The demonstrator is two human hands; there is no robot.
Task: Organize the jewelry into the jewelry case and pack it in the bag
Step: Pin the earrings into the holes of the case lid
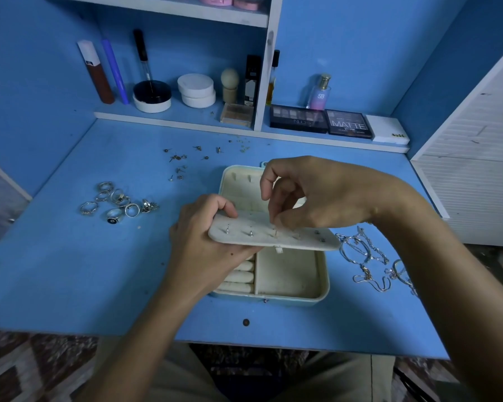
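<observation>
A cream jewelry case [291,281] lies open on the blue desk [70,271], lid back. My left hand [206,245] grips the left end of its cream earring panel [302,240], held flat above the case. Several stud posts stick out of the panel. My right hand [308,195] pinches a stud at the panel's middle. Loose earrings [183,161] are scattered behind the case at the left. Several silver rings [118,201] lie in a cluster at the far left. Silver necklaces [366,256] lie tangled to the right of the case. No bag is in view.
A low shelf at the back holds cosmetics: makeup palettes [320,121], a perfume bottle [320,92], white jars [196,89] and tubes [95,72]. A white slatted panel [474,169] stands at the right. The desk's front edge is near my lap.
</observation>
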